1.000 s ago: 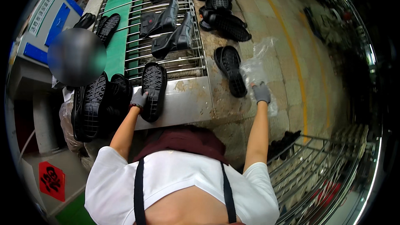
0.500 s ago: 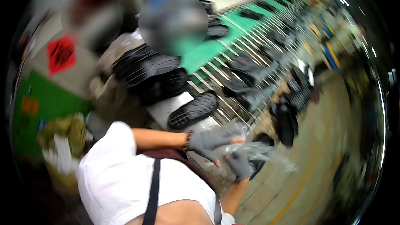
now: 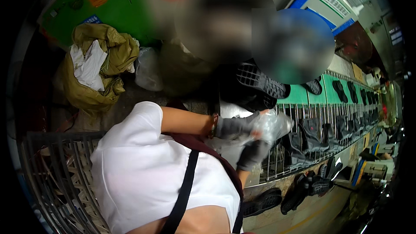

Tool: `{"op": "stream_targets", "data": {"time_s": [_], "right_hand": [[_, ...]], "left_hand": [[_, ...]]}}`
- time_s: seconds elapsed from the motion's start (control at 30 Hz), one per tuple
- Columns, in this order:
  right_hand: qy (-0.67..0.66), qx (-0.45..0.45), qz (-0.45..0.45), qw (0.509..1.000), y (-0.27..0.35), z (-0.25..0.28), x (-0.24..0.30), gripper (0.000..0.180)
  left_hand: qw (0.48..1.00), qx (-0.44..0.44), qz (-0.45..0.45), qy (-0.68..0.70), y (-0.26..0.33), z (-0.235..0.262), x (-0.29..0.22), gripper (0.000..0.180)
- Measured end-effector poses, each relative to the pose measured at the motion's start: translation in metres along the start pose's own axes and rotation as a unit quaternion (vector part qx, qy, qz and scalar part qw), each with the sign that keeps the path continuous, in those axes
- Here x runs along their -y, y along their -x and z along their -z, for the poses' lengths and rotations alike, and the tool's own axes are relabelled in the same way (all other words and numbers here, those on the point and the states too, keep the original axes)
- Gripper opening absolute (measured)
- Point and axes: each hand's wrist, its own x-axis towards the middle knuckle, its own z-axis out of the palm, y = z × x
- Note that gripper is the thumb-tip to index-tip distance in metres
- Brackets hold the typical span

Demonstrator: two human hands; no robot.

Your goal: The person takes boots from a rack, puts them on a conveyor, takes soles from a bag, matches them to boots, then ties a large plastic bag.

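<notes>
Both my hands wear grey gloves with bare fingertips. My left hand reaches across from the left, its fingers closed on a crumpled clear plastic bag. Just below it, my right hand is closed on the lower part of the same plastic; its fingertips are partly hidden. Beyond the hands lie black shoe soles with a grid pattern, in a stack. The bag hangs in front of the near end of a metal-barred rack, where black boots stand.
A green belt carrying soles runs along the rack. More soles lie along its lower right edge. An olive sack with white material stands left, by a green cabinet. A dark metal grille is behind my left side. People with blurred heads are opposite.
My view has swung left, bringing in the sack, the green cabinet and the grille. Both hands still hold the plastic, which now bunches above my right hand instead of trailing to the right.
</notes>
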Motion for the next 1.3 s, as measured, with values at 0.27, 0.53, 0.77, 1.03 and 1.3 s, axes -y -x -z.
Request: {"op": "stream_targets", "data": {"time_s": [0.27, 0.53, 0.77, 1.03, 1.3], "right_hand": [[-0.044, 0.235, 0.186, 0.953, -0.069, -0.192, 0.191, 0.047], [0.182, 0.434, -0.106, 0.876, -0.098, -0.395, 0.142, 0.054], [0.195, 0.402, -0.037, 0.894, -0.048, -0.421, 0.099, 0.023], [0.147, 0.406, -0.066, 0.900, -0.030, -0.402, 0.137, 0.014], [0.019, 0.299, -0.267, 0.916, 0.043, -0.379, 0.116, 0.043]], "left_hand": [[0.578, -0.375, 0.045, -0.723, 0.140, 0.129, -0.217, 0.035], [0.518, -0.407, -0.229, -0.717, 0.107, 0.428, -0.389, 0.022], [0.267, 0.015, 0.404, -0.875, 0.106, 0.357, -0.258, 0.049], [0.376, 0.060, 0.446, -0.810, 0.099, 0.437, -0.214, 0.054], [0.467, 0.149, 0.495, -0.717, 0.103, 0.464, -0.279, 0.061]]}}
